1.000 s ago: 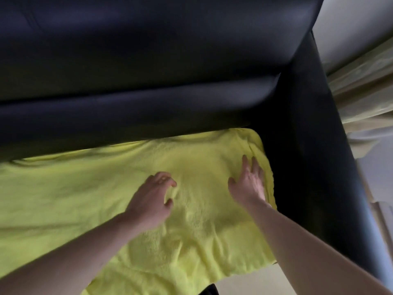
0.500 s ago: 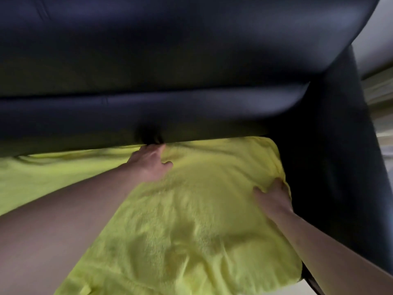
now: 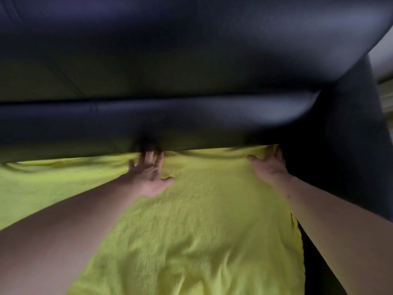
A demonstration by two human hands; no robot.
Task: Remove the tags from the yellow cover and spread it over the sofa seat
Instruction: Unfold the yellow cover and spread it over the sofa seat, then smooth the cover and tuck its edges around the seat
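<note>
The yellow cover point(image 3: 202, 226) lies spread across the sofa seat, fluffy and lightly creased near the front. My left hand point(image 3: 150, 175) presses flat on it with fingers spread, its fingertips reaching into the crease under the black backrest point(image 3: 170, 60). At the cover's back right corner, beside the armrest, my right hand point(image 3: 269, 167) presses down with straight fingers. No tags show.
The black leather armrest point(image 3: 350, 145) rises along the right side of the seat. A pale wall and light fabric point(image 3: 385, 90) show past the sofa at the far right.
Both hands slid away from me to the cover's back edge: the left to the backrest crease, the right from the cover's right edge into its back corner. The view moved closer.
</note>
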